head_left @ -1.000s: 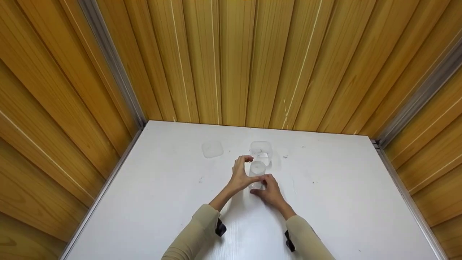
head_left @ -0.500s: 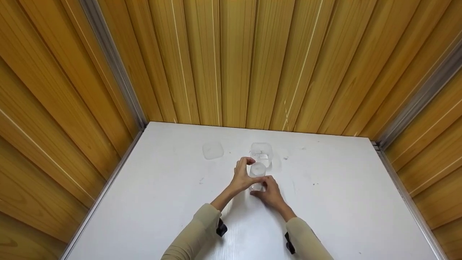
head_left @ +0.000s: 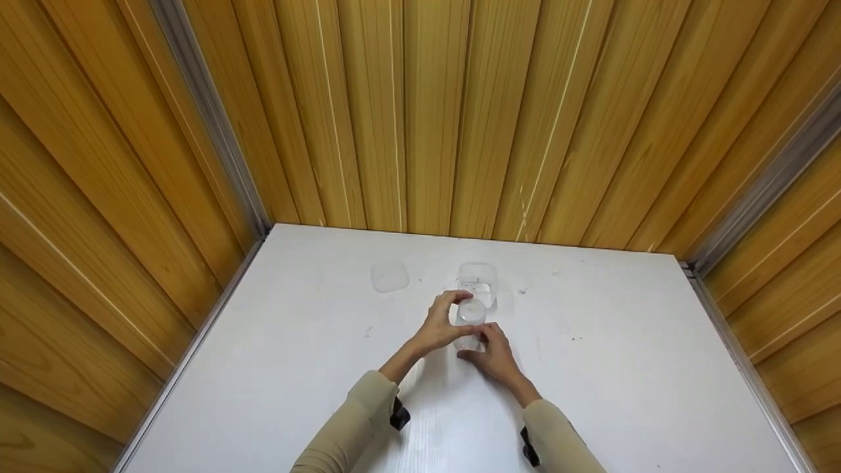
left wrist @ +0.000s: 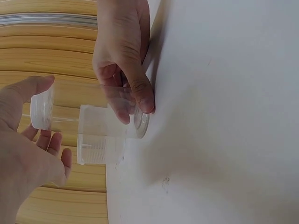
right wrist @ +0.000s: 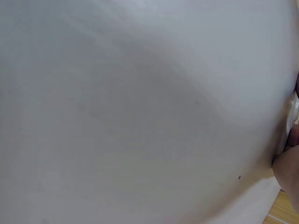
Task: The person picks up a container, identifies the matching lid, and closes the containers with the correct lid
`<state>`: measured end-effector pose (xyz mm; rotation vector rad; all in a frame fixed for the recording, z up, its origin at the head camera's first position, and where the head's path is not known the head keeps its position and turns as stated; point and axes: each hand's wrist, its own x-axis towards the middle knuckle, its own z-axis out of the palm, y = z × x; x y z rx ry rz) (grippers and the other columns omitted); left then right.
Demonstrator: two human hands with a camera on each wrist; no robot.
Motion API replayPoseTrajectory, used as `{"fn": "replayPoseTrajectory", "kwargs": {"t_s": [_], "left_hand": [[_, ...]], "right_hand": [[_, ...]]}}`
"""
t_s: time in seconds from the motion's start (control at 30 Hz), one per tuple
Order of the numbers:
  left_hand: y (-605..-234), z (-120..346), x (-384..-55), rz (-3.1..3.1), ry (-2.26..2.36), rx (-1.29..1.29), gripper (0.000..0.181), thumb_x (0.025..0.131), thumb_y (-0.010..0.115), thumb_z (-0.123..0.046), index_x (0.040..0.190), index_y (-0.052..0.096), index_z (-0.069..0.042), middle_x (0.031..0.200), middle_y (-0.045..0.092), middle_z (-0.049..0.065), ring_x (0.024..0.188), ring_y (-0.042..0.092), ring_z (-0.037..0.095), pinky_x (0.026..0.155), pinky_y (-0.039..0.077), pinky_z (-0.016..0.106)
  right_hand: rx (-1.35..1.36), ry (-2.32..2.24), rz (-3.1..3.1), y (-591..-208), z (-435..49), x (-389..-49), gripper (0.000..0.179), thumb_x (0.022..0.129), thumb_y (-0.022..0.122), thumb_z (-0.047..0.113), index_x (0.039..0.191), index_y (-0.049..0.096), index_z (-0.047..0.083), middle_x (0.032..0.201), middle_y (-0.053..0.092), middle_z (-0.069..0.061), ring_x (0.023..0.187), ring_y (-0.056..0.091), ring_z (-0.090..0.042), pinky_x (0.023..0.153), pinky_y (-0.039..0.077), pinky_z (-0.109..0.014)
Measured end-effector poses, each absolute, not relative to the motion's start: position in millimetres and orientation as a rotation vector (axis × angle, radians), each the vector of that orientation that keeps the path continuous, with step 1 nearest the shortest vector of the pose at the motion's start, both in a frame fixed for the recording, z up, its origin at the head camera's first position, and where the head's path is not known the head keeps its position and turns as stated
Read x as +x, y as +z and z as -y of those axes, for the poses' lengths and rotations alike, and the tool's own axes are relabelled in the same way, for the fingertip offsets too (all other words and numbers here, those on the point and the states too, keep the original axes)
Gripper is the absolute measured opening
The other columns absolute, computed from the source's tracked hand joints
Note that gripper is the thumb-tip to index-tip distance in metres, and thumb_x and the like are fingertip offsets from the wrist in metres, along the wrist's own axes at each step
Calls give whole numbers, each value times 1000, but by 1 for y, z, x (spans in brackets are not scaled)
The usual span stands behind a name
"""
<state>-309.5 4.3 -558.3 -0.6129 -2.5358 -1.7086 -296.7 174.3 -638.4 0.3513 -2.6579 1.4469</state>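
Observation:
A clear plastic jar (left wrist: pixel 70 100) stands upright on the white table, with a translucent screw lid (head_left: pixel 472 310) on its top. My left hand (head_left: pixel 439 330) holds the lid, thumb on the near side and fingers curled round the far side. Low on the jar, my right hand (head_left: pixel 494 353) grips the body near its base (left wrist: pixel 141 122). The right wrist view shows mostly tabletop, with part of the right hand (right wrist: pixel 288 161) at the edge. Just behind the jar sits a clear square container (head_left: pixel 483 272), uncovered and partly hidden by the jar and left fingers.
A flat, translucent square lid (head_left: pixel 389 276) lies on the white table (head_left: pixel 263 368), left of the container. Wood-patterned panels (head_left: pixel 427 118) rise at the back and both sides, with metal rails at the corners. Small dark specks and scuffs mark the tabletop.
My left fingertips have come slightly to the right, closer round the jar's lid. The right hand keeps its grip near the base, and the whole view has shifted a little.

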Motion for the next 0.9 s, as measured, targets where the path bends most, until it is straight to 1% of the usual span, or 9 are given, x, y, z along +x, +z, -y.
{"fn": "replayPoseTrajectory", "kwargs": {"t_s": [0.17,0.3,0.43,0.57,0.67,0.8,0.9], "left_hand": [[-558,-2,-311,2553,-1735,-620,61,81,85,-13,136,59,-6,132,61,14,124,49,28,100,37,39],[-558,-2,-312,2555,-1745,-653,61,82,84,-13,137,59,-8,132,60,14,124,48,27,98,37,38],[-558,-3,-312,2547,-1712,-685,64,82,84,-13,139,56,-6,134,60,15,125,48,29,103,38,43],[-561,-4,-310,2539,-1636,-650,75,77,88,-17,141,51,-3,139,56,16,128,47,33,109,35,50],[-562,-6,-308,2526,-1584,-549,81,72,92,-24,137,49,-2,136,54,16,128,47,33,110,35,51],[-562,-8,-307,2488,-1563,-474,80,66,96,-27,127,51,-1,125,56,16,121,48,31,105,37,43],[-562,-9,-307,2484,-1565,-468,77,65,97,-26,122,51,-1,120,56,15,117,48,29,102,37,39]], "right_hand": [[349,1433,2666,-641,-174,-298,44,75,91,16,111,68,4,109,58,-13,103,57,-25,94,49,-41],[338,1435,2670,-640,-175,-298,46,74,91,16,112,69,3,110,58,-13,103,56,-25,93,48,-40],[358,1419,2666,-640,-176,-297,46,75,91,17,113,68,3,108,58,-14,101,55,-25,91,48,-38],[380,1410,2644,-641,-176,-296,45,74,91,15,111,68,2,107,58,-13,101,57,-25,91,50,-37],[388,1414,2622,-641,-176,-296,44,73,91,12,110,68,3,108,59,-13,103,59,-27,93,51,-38],[377,1398,2630,-640,-175,-297,44,73,91,13,109,68,4,109,60,-13,103,58,-26,94,50,-40],[351,1418,2652,-640,-175,-298,44,74,91,14,111,69,4,110,60,-12,103,56,-23,95,49,-41]]}}
